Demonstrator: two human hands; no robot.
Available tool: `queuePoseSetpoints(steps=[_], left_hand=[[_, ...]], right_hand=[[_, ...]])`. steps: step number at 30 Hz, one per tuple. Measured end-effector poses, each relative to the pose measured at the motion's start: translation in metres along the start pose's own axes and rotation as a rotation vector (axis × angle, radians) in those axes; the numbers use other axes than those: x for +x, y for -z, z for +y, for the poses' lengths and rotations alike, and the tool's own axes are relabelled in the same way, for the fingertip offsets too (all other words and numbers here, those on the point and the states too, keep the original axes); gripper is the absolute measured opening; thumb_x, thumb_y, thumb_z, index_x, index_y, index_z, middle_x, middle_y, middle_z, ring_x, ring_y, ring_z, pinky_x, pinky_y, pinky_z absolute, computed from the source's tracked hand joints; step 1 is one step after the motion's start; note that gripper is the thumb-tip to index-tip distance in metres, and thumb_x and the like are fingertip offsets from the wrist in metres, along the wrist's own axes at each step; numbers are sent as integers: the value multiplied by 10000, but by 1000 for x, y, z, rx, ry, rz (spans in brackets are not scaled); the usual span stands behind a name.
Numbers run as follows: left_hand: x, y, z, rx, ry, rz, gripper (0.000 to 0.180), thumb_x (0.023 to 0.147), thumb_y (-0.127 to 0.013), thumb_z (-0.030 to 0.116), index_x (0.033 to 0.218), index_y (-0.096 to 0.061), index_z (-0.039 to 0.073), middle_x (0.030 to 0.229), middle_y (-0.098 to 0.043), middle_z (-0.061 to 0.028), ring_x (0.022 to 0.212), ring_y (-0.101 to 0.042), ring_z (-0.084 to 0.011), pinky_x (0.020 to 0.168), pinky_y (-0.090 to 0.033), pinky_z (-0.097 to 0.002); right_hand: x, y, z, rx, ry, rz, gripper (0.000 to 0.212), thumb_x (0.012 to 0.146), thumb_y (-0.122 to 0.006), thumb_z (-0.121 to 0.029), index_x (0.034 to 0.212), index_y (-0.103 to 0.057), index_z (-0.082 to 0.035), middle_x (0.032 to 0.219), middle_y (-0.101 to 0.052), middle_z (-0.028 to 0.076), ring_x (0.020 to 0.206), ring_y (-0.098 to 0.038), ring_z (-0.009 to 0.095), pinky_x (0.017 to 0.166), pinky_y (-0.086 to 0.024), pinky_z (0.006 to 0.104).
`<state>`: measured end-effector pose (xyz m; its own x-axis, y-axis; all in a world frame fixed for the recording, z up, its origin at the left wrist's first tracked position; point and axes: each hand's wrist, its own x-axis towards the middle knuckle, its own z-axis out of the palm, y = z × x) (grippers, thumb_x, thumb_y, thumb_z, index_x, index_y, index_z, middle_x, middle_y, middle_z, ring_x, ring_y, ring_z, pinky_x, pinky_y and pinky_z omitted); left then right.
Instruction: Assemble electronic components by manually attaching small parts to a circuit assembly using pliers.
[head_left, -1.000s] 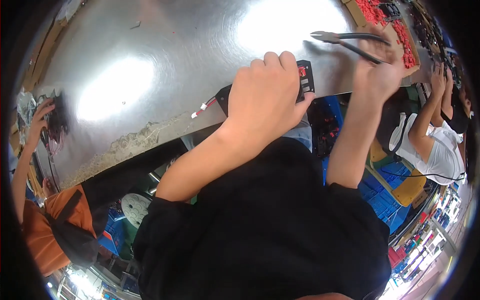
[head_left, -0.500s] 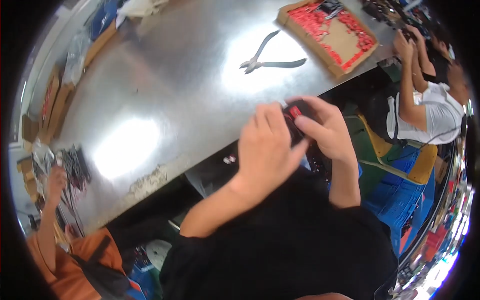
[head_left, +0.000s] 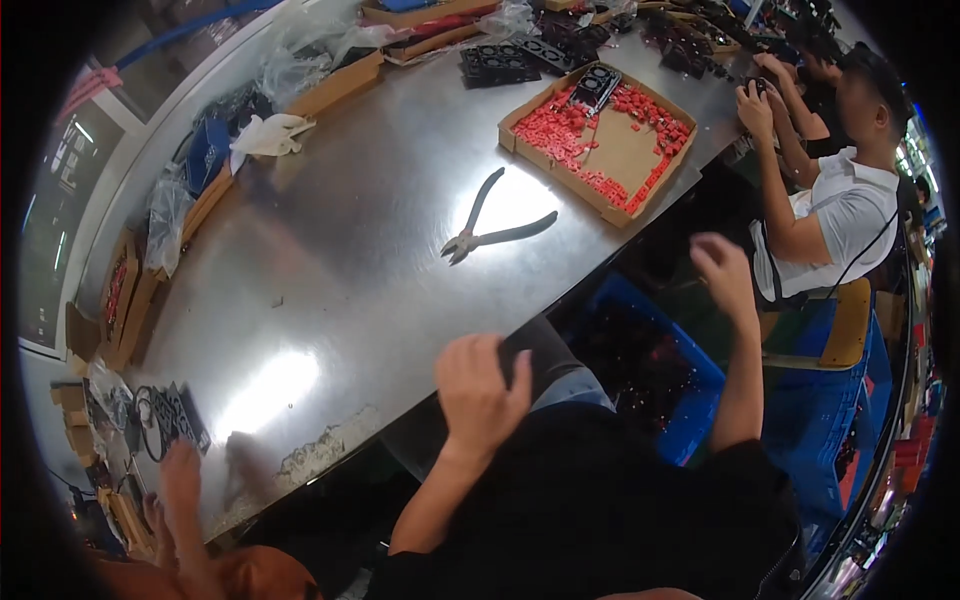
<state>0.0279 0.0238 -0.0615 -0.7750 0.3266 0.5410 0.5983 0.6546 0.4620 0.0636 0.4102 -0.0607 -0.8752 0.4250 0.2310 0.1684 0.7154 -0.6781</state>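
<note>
Head view, workbench seen from above. The person's left hand (head_left: 482, 395) is hovering at the near edge of the metal table (head_left: 350, 240), its thumb standing apart from its loosely bent fingers. The right hand (head_left: 725, 278) is hovering beyond the table's edge, near the blue plastic crate (head_left: 704, 395); blur is softening its outline, but thumb and curled fingers are showing a gap. The crate is sitting below table level, between the two forearms, and is holding many small dark parts. Diagonal cutters (head_left: 478, 238) are lying on the tabletop ahead of the left hand, well apart from both hands, their jaws and dark handles spreading open. Just beyond, a shallow cardboard tray (head_left: 622, 152) is holding small red pieces (head_left: 552, 130), with a black plate (head_left: 597, 87) lying at its far corner. A white glove (head_left: 268, 135) is lying along the far-left border. At right, a co-worker in a white shirt (head_left: 850, 210) is sitting with hands lifted; at lower left, another co-worker's hand (head_left: 182, 475) is reaching over the table.
</note>
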Motion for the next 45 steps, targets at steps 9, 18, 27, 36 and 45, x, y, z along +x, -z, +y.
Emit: queuePoseSetpoints(steps=[9,18,27,36,45], left_hand=[[0,22,-27,75,111,90,291,792,-759,126,1002,-592,13,910,-597,-140,835,-570,-329,773,-456,-421],[-3,22,-30,77,115,104,324,799,-769,147,1032,-590,12,926,-598,-142,853,-575,-327,783,-455,-423],[-11,35,-28,-71,134,120,270,816,-749,90,1017,-589,7,916,-599,-135,821,-581,-303,717,-479,-381],[2,48,-11,-743,594,-100,182,983,-597,165,1063,-595,1,908,-632,-91,801,-600,-166,731,-491,-296],[70,12,11,-1216,546,68,448,979,-499,202,1355,-469,-41,1307,-541,-173,1247,-515,-271,991,-441,-382]], right_hand=[[252,-56,-47,-434,283,139,296,859,-716,-283,963,-727,-6,909,-715,190,829,-688,347,762,-534,418],[304,-65,-47,-638,175,-165,245,846,-703,-252,960,-743,-39,924,-710,218,879,-688,386,792,-534,445],[322,-54,-73,-363,552,300,245,901,-652,-258,998,-721,-43,984,-711,156,905,-669,372,831,-531,428],[256,-28,-147,-183,846,268,167,956,-638,-156,1080,-677,-51,1012,-682,111,809,-654,297,737,-519,352],[81,-37,-201,327,983,-95,72,936,-640,-25,1000,-660,0,1003,-658,90,895,-614,182,797,-489,292]])
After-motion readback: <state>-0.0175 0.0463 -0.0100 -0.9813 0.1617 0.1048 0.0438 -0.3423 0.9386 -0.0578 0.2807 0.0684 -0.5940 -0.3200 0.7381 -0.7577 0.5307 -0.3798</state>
